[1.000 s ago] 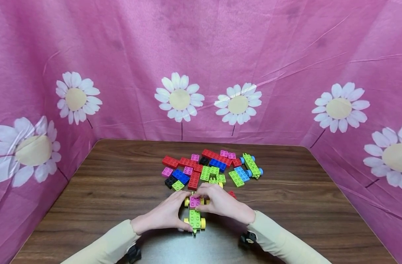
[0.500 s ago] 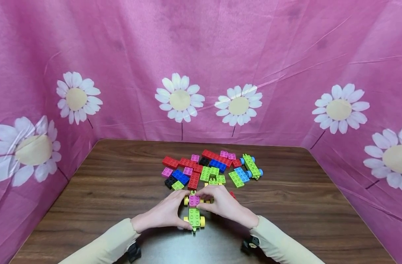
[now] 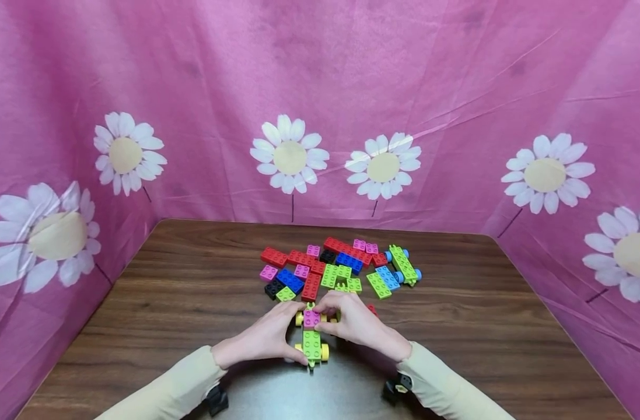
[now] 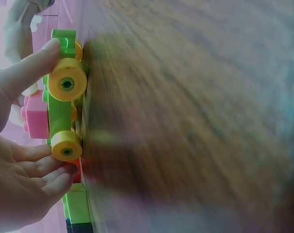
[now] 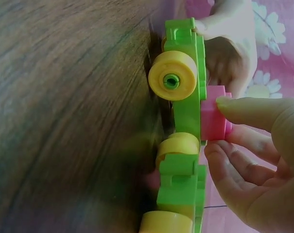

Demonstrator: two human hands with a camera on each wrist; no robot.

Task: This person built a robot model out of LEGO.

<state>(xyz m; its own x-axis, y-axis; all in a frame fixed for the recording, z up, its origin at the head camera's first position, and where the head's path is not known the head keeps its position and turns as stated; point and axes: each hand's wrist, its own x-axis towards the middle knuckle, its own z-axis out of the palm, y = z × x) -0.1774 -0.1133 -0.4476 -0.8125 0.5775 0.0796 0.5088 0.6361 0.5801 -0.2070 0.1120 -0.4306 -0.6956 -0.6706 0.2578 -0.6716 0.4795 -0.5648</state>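
A green toy car base (image 3: 312, 345) with yellow wheels stands on the table in front of the person. My left hand (image 3: 264, 337) holds it lengthwise, thumb at the near end and fingers by the far wheel. On its far half sits a pink 2x2 toy brick (image 3: 311, 319), which my right hand (image 3: 353, 321) pinches between thumb and fingers. The right wrist view shows the pink brick (image 5: 215, 112) flat against the base's studs. A second green base (image 5: 178, 194) with yellow wheels is close by, mostly hidden behind my right hand in the head view.
Beyond the hands lies a cluster of loose bricks, among them a red brick (image 3: 311, 286), a blue brick (image 3: 290, 281) and a black brick (image 3: 273, 288). A green base with blue wheels (image 3: 402, 264) stands at the right of the cluster. A pink flowered cloth (image 3: 330, 70) hangs behind the table.
The head view has shifted slightly. My right hand has turned a little on the pink brick; my left hand keeps its hold on the car base.
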